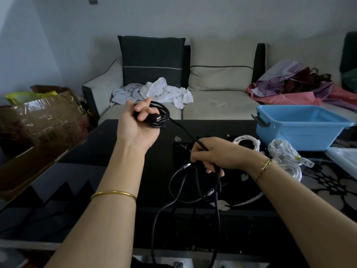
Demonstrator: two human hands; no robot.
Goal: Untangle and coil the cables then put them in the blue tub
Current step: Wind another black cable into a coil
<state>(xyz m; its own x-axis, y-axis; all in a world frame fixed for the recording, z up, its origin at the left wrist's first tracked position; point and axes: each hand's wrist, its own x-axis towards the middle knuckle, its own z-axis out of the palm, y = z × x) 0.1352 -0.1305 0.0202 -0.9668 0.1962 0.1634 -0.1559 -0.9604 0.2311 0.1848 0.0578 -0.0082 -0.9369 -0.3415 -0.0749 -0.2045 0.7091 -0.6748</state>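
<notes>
Holding up a coil of the black cable (157,117), the left hand (139,126) is curling its fingers round it. The loose part is slanting down and right to the right hand (214,154), which is gripping it, nearer the blue tub (301,134).

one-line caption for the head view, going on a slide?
Left hand holds a black cable coil, right hand grips its loose tail; white cables lie beside the blue tub.
</notes>
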